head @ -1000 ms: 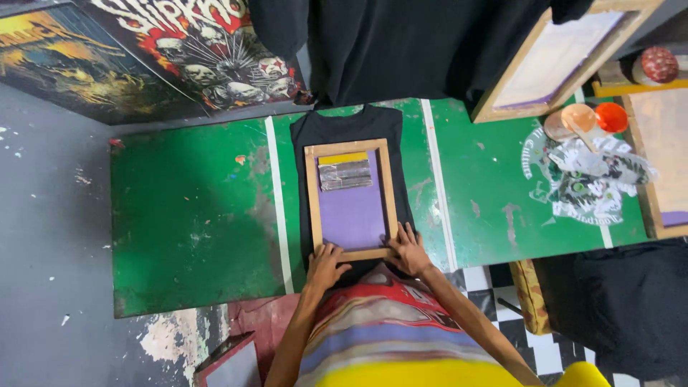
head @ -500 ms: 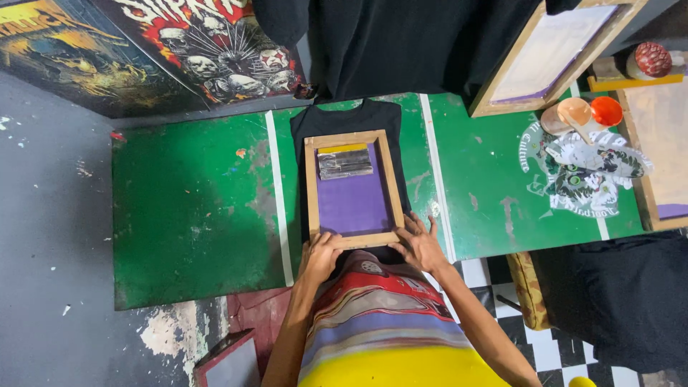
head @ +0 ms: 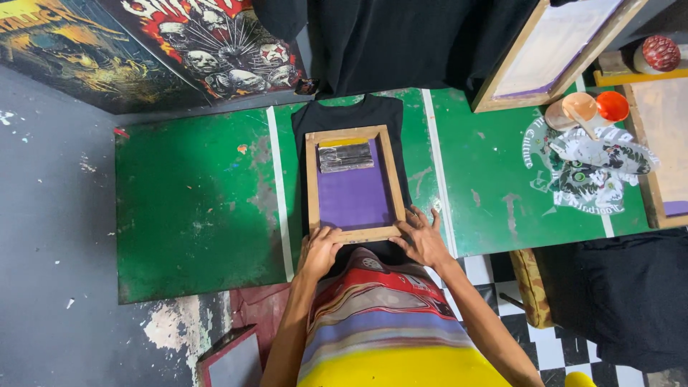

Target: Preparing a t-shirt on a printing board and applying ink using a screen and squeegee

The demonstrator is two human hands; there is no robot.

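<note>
Both hands, the left hand [head: 319, 251] and right hand [head: 423, 240], press flat with spread fingers on the wooden frame's [head: 312, 183] 6 o'clock edge, pinning it steady on the black shirt [head: 351, 113].

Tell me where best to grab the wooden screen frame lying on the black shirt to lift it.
Probably the wooden screen frame by its bare long side rails, from either side: it lies flat, and both hands, left hand and right hand, sit at the near rail.
</note>
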